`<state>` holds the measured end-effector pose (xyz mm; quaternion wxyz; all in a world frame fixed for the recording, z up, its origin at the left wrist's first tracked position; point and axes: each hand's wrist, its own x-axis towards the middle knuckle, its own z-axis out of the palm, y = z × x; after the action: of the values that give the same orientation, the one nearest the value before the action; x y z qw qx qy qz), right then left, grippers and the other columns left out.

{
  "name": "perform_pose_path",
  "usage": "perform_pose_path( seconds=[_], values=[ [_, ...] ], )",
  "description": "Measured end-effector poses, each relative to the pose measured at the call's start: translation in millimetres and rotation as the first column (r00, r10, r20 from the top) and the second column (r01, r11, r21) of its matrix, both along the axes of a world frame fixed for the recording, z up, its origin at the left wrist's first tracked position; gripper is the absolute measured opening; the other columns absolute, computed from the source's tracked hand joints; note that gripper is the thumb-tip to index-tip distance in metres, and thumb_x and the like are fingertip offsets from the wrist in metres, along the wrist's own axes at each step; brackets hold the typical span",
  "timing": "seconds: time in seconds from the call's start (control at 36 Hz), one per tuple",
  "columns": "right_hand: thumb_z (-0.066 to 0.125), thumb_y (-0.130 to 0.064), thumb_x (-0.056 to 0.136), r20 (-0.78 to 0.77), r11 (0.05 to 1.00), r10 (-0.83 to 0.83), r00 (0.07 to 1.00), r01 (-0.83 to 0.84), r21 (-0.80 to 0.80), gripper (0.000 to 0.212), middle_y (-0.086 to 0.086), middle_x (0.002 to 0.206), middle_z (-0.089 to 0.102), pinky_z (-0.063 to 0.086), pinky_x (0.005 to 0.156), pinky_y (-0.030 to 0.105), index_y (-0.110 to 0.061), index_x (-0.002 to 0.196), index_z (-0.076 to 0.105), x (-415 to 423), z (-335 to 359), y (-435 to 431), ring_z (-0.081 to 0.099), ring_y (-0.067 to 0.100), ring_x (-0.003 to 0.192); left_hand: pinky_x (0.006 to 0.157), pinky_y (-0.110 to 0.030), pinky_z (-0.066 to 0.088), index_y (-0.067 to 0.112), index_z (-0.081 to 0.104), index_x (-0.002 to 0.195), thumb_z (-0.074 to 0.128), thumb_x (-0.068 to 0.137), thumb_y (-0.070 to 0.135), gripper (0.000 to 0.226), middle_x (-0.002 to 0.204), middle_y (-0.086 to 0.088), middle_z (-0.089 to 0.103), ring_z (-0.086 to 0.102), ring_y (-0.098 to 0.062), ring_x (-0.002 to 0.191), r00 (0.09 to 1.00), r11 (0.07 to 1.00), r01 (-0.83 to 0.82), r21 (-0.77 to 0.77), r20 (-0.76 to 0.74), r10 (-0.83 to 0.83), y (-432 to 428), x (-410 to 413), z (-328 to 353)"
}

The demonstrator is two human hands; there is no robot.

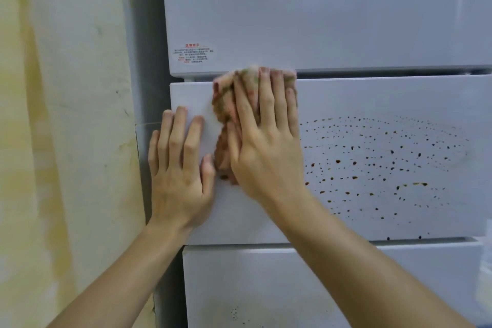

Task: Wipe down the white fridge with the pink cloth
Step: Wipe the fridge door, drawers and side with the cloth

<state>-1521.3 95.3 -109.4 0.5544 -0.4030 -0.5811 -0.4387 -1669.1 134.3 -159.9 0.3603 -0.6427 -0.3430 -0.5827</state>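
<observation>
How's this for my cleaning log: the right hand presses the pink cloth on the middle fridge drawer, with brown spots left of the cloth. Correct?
Not quite. The head view shows the right hand pressing the pink cloth on the middle fridge drawer, but the brown spots lie right of the cloth.

Can't read the red-print sticker on the upper door, too tiny. Can only see bits of the crumpled pink cloth, mostly buried under the flat right hand, top edge smeared by blur. Losing the glossy white fridge past the top, right and bottom edges. Same for both forearms down low.
</observation>
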Motion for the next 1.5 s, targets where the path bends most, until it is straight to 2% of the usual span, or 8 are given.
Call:
perform_pose_path(
  seconds=[0.19,0.31,0.47,0.58,0.72,0.94,1.22,1.5],
  values=[
    [0.052,-0.023,0.105,0.001,0.999,0.034,0.999,-0.034,0.014,0.056,0.020,0.163,0.040,0.016,0.131,0.047,-0.008,0.158,0.043,-27,6,6,0.031,0.035,0.155,0.128,-0.056,0.022,0.007,0.035,0.157,0.037,0.112,0.022,0.048,0.169,-0.017,0.030,0.022,-0.032,0.160,1.000,0.998,-0.001,0.066,0.030,-0.001,7,1,-2],
    [0.046,-0.023,0.102,0.065,0.995,0.095,0.993,-0.094,-0.016,0.052,0.017,0.154,0.050,0.018,0.129,0.045,-0.008,0.152,0.053,-54,20,4,0.040,0.033,0.149,0.125,-0.061,0.027,-0.001,0.022,0.158,0.061,0.102,0.018,0.071,0.168,-0.019,0.027,0.022,-0.034,0.159,0.998,0.997,-0.011,0.080,0.058,0.006,7,5,-5],
    [0.051,-0.024,0.099,0.117,1.000,0.017,0.993,-0.020,0.022,0.056,0.015,0.153,0.050,0.018,0.129,0.042,-0.011,0.153,0.052,-32,27,3,0.030,0.031,0.148,0.129,-0.054,0.020,-0.001,0.025,0.157,0.050,0.106,0.019,0.060,0.166,-0.022,0.028,0.025,-0.034,0.158,0.993,0.996,0.066,0.067,0.096,-0.073,7,2,-4],
    [0.053,-0.021,0.099,0.055,0.995,-0.006,0.998,0.001,0.098,0.050,0.016,0.147,0.056,0.026,0.125,0.048,-0.017,0.148,0.060,2,26,-4,0.045,0.034,0.143,0.129,-0.054,0.019,-0.003,0.028,0.157,0.047,0.103,0.022,0.063,0.166,-0.022,0.027,0.024,-0.036,0.158,0.995,0.997,0.075,0.030,0.062,-0.077,5,0,-1],
    [0.057,-0.027,0.095,-0.109,0.992,-0.114,0.987,0.120,0.042,0.050,0.013,0.150,0.051,0.014,0.127,0.048,-0.029,0.144,0.062,58,18,-17,0.043,0.033,0.145,0.129,-0.055,0.021,-0.003,0.032,0.157,0.043,0.100,0.020,0.063,0.167,-0.020,0.027,0.021,-0.037,0.159,0.998,0.999,0.051,0.013,0.032,-0.052,1,2,1],
    [0.053,-0.022,0.100,-0.281,0.998,-0.055,0.958,0.056,-0.004,0.047,0.018,0.150,0.044,0.028,0.120,0.051,-0.018,0.145,0.060,37,14,-20,0.032,0.035,0.144,0.129,-0.053,0.021,-0.004,0.031,0.157,0.045,0.099,0.014,0.063,0.168,-0.019,0.027,0.019,-0.037,0.160,0.997,0.998,0.060,-0.011,0.055,-0.059,-6,8,3],
    [0.053,-0.021,0.099,0.051,1.000,-0.007,0.999,0.008,-0.009,0.054,0.013,0.148,0.054,0.030,0.123,0.042,-0.012,0.151,0.054,4,24,-15,0.040,0.033,0.146,0.130,-0.053,0.020,-0.006,0.033,0.156,0.049,0.102,0.013,0.060,0.167,-0.021,0.029,0.019,-0.036,0.160,0.994,0.997,0.083,-0.008,0.077,-0.082,-7,11,3],
    [0.047,-0.014,0.098,-0.197,0.999,-0.043,0.980,0.046,0.011,0.052,0.024,0.152,0.044,0.026,0.126,0.053,-0.004,0.148,0.054,60,10,-17,0.032,0.041,0.148,0.131,-0.053,0.017,-0.003,0.040,0.154,0.043,0.091,0.002,0.063,0.166,-0.020,0.033,0.022,-0.038,0.159,0.994,0.994,0.110,-0.001,0.022,-0.110,-15,26,12]
  ],
)
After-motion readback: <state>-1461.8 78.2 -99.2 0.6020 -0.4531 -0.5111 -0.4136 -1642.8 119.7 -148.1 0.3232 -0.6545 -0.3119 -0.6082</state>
